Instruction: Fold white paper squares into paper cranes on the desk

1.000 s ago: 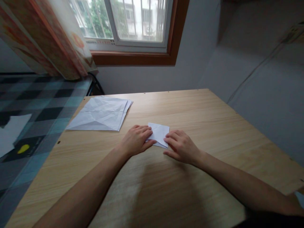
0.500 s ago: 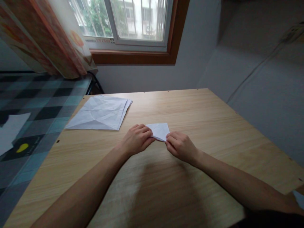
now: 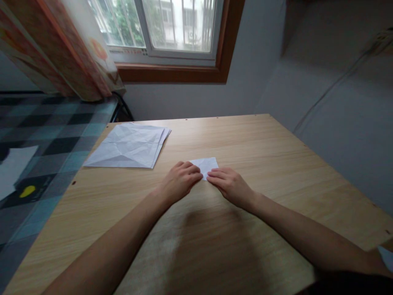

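Observation:
A small folded sheet of white paper (image 3: 206,164) lies on the wooden table (image 3: 264,164), partly covered by my fingers. My left hand (image 3: 184,179) rests over its left part, fingers laid down and pressing along the near edge. From the right, my right hand (image 3: 230,183) reaches onto the near right corner with its fingers stretched out flat on the paper. Only a small gap separates the fingertips of both hands. My thumbs are mostly hidden beneath the hands.
Several larger creased sheets (image 3: 129,145) are stacked at the table's far left. Left of the table is a checked cloth surface (image 3: 61,145) with a white sheet (image 3: 18,166) on it. A window (image 3: 181,28) and curtain (image 3: 76,49) are beyond; a cable (image 3: 328,92) runs along the right wall.
Both hands have slid inward along the paper's near edge, bringing the fingertips closer together. My fingers have gone from pinching the edge to pressing flat, and the paper lies flatter.

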